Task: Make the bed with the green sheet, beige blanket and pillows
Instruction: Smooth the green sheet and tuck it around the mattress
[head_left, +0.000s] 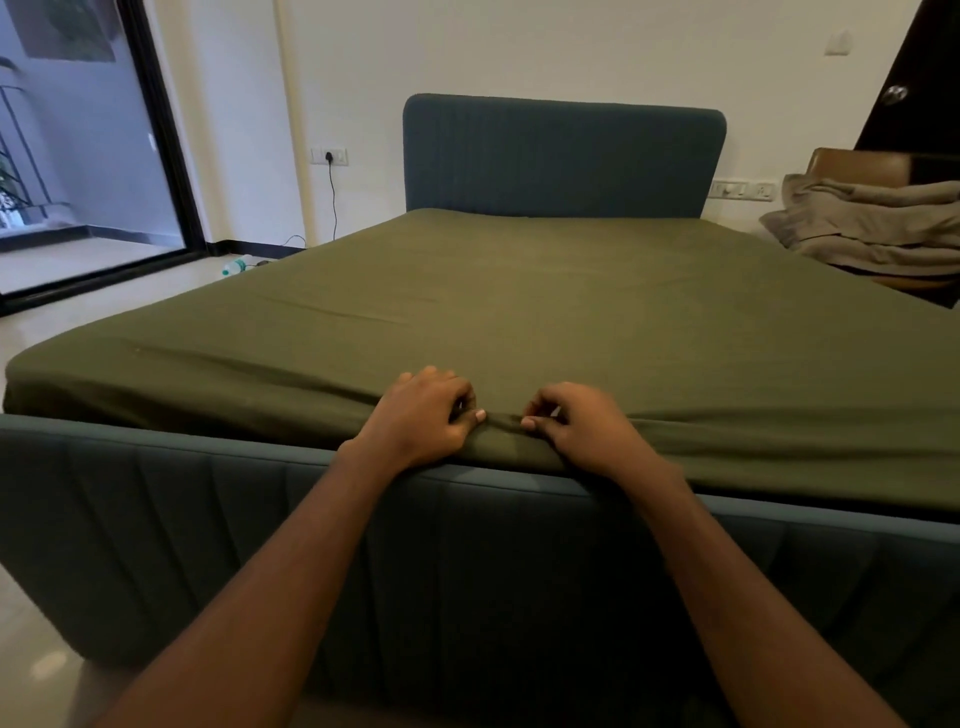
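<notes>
The green sheet (519, 291) lies spread over the whole mattress, with a few shallow creases toward the left. At the foot edge my left hand (421, 415) and my right hand (576, 426) sit close together, each with fingers curled and pinching a fold of the sheet where it hangs over the mattress edge. The beige blanket (872, 228) is heaped on a chair to the right of the bed. No pillows are in view.
The dark blue bed frame (208, 509) stands between me and the mattress, its headboard (561, 156) against the far wall. A glass sliding door (78, 156) is at left. A plastic bottle (236, 266) and a charger cable lie on the floor.
</notes>
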